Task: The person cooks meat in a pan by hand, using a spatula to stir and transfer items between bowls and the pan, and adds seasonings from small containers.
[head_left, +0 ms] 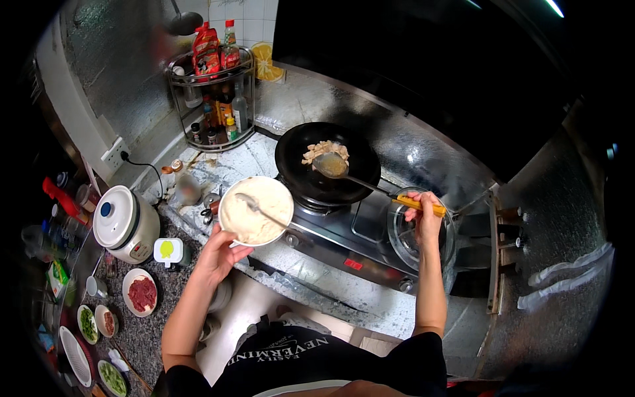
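My left hand (221, 251) grips the rim of a white bowl (288, 221) from its near left side. Inside the bowl lies a pale, creamy-white food (245, 221), with a metal spoon (254, 203) resting in it. In my right hand (424, 215) is the yellow handle of a cooking ladle (331, 165). Its metal head is over the black wok (297, 178), against pieces of light-brown cooked meat (324, 149). The wok sits on the left burner of the gas stove (331, 228). The bowl is held in front of the wok, to its left.
A glass lid (402, 241) lies on the stove's right side. A two-tier rack (211, 79) of sauce bottles stands at the back left. On the left counter are a rice cooker (122, 221), a plate of raw red meat (141, 293) and small dishes of chopped greens (87, 324). Knives (473, 271) hang at right.
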A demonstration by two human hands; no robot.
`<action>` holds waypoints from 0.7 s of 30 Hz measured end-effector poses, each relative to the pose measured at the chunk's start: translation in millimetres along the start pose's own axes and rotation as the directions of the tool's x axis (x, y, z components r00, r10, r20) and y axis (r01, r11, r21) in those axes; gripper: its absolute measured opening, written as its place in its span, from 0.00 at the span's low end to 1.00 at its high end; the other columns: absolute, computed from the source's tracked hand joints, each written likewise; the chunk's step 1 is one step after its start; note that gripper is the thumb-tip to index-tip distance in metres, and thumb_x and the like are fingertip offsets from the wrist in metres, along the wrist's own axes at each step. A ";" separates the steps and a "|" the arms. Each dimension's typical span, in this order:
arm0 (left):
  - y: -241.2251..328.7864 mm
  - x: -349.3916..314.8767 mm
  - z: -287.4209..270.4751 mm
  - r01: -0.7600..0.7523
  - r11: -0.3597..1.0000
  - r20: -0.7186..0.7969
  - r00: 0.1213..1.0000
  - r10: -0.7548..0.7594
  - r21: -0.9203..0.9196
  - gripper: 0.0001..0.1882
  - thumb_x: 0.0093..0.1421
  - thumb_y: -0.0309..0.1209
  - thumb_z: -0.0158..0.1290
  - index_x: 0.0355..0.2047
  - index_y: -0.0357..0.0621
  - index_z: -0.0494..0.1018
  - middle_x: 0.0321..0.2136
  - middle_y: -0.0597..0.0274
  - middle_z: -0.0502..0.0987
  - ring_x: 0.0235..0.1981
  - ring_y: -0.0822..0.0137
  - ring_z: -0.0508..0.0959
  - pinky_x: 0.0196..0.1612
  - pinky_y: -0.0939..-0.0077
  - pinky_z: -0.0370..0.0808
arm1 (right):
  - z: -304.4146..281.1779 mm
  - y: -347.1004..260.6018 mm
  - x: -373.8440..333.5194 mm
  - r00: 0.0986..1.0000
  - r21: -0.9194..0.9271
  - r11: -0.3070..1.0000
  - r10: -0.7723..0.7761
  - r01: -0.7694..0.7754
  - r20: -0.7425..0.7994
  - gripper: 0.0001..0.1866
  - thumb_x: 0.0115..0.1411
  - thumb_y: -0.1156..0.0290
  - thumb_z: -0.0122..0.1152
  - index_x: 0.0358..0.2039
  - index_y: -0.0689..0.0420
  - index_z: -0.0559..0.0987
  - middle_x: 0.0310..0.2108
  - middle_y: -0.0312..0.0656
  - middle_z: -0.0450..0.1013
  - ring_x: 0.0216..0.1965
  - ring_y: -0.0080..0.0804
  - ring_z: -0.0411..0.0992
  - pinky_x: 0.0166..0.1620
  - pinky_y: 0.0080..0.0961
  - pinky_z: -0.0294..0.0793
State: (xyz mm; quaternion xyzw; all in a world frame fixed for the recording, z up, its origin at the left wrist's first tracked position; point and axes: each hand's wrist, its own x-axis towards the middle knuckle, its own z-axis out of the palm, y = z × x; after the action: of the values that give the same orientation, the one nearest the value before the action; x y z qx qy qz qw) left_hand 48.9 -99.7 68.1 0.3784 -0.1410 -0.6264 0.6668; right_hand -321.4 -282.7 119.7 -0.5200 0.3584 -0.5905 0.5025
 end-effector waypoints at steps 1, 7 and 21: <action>-1.7 9.7 11.6 0.007 1.000 -0.010 1.000 -0.006 0.012 0.25 0.48 0.25 0.45 0.48 0.47 0.54 0.42 0.52 0.64 0.35 0.51 0.73 0.37 0.64 0.75 | -2.2 -7.0 2.3 1.000 -0.008 1.000 -0.012 0.012 -0.004 0.10 0.58 0.68 0.43 0.24 0.61 0.67 0.30 0.49 0.70 0.13 0.24 0.67 0.16 0.16 0.68; -12.7 71.5 49.3 0.099 0.995 0.101 0.990 -0.100 0.019 0.19 0.48 0.25 0.47 0.40 0.46 0.55 0.38 0.55 0.65 0.34 0.52 0.74 0.35 0.63 0.76 | -8.4 -42.3 17.9 0.993 -0.020 0.993 -0.114 0.114 -0.011 0.10 0.58 0.69 0.43 0.24 0.61 0.67 0.30 0.49 0.70 0.13 0.23 0.66 0.17 0.15 0.68; -48.1 181.8 109.8 0.138 0.988 0.060 0.988 -0.142 0.065 0.17 0.46 0.25 0.50 0.36 0.43 0.59 0.36 0.50 0.63 0.32 0.56 0.73 0.34 0.63 0.76 | 2.5 -103.3 26.8 0.984 -0.047 0.983 -0.174 0.176 0.043 0.10 0.57 0.70 0.42 0.23 0.61 0.67 0.29 0.48 0.70 0.11 0.21 0.65 0.15 0.11 0.65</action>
State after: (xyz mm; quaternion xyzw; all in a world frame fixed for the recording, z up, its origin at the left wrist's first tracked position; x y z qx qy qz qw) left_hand -27.0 -303.5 57.3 0.3870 -0.1547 -0.6789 0.6045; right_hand -340.5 -283.8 224.6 -0.5733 0.3161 -0.6131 0.4422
